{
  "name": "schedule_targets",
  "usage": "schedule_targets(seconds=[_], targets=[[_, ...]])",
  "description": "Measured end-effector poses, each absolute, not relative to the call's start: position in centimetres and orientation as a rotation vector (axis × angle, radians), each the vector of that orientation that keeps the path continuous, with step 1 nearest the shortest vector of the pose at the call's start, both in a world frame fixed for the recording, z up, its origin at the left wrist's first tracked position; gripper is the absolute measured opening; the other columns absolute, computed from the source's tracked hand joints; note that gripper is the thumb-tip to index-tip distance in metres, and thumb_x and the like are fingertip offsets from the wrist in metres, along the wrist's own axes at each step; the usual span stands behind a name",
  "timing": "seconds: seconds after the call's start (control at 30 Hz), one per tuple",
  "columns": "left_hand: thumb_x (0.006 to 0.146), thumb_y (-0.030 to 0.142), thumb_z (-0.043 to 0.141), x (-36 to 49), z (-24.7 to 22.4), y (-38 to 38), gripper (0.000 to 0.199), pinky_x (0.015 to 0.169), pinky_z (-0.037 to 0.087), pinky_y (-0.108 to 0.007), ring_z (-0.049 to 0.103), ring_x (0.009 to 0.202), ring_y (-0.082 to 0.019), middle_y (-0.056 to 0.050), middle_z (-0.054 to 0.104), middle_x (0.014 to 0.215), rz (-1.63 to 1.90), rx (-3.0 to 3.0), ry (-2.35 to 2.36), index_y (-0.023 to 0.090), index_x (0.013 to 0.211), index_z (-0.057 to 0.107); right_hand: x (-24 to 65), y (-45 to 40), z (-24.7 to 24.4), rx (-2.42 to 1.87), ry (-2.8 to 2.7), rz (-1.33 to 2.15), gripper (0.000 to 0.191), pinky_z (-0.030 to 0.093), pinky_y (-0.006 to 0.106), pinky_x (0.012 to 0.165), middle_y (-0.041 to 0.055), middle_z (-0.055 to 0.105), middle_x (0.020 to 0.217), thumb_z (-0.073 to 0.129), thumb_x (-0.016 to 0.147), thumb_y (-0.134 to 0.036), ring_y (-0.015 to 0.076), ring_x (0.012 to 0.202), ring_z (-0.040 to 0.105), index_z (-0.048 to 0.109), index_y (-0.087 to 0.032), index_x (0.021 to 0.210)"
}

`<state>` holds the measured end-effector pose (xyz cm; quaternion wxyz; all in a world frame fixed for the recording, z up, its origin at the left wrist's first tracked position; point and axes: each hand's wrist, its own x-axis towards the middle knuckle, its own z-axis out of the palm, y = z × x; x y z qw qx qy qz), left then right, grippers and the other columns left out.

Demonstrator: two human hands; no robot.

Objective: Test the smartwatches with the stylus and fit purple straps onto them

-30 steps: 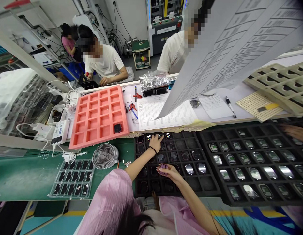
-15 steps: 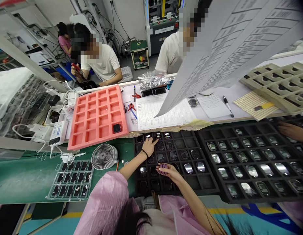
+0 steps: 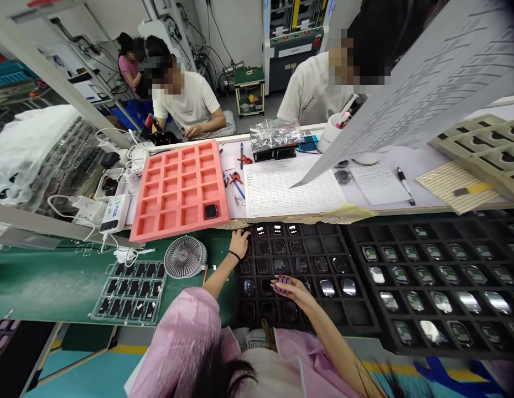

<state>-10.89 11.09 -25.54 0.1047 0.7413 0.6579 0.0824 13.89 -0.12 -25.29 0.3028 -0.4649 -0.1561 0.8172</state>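
At the far left corner of a black foam tray (image 3: 329,320), my left hand (image 3: 239,244) lies over the end compartment with its fingers apart, partly hiding what is there. Beside it, in the tray's back row, several watch faces have lit screens, one of them a watch (image 3: 277,229). Darker watch faces fill many compartments nearer me. My right hand (image 3: 298,292) hovers above the tray's middle, its fingers closed around small purple blocks (image 3: 284,281).
A second black tray (image 3: 360,235) with watch parts adjoins on the right. A pink foam tray (image 3: 174,222) holding one watch (image 3: 211,211) stands on the shelf. A small fan (image 3: 185,257) and a clear plastic tray (image 3: 130,290) are to the left. A hanging paper sheet (image 3: 389,105) juts in.
My left hand has moved left, from pointing at the lit watches to the tray's corner compartment. My right hand still holds the purple blocks. The view has shifted slightly.
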Motion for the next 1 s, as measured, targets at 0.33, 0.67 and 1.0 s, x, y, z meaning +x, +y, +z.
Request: schedule_targets(seconds=[0.33,0.67,1.0], targets=[[0.084,0.008,0.04,-11.3,-26.1,11.5,0.04,0.094,0.039,-0.046,0.045,0.101,-0.028,-0.015,0.052,0.108,0.233,2.214,1.994,0.017,0.115,0.063,13.7,-0.2,-24.8,-1.241,-0.409,2.156,0.046,0.051,0.043,0.091,0.0078,0.076,0.088,0.09,0.044,-0.028,0.0261,0.086,0.072,0.073,-0.017,0.085],[0.084,0.008,0.039,-12.2,-26.6,11.1,0.041,0.09,0.04,-0.044,0.046,0.095,-0.025,-0.014,0.052,0.107,0.269,2.178,2.01,0.02,0.114,0.064,13.8,-0.3,-24.7,-1.249,-0.42,2.151,0.047,0.05,0.043,0.092,0.0081,0.076,0.091,0.089,0.046,-0.028,0.0269,0.089,0.072,0.072,-0.017,0.088],[0.085,0.01,0.038,-11.5,-26.6,10.7,0.044,0.088,0.04,-0.045,0.046,0.092,-0.026,-0.014,0.051,0.109,0.256,2.093,2.113,0.022,0.12,0.061,14.0,-0.3,-24.8,-1.235,-0.448,2.145,0.045,0.05,0.047,0.093,0.0092,0.075,0.093,0.088,0.049,-0.027,0.03,0.093,0.071,0.071,-0.017,0.09]])
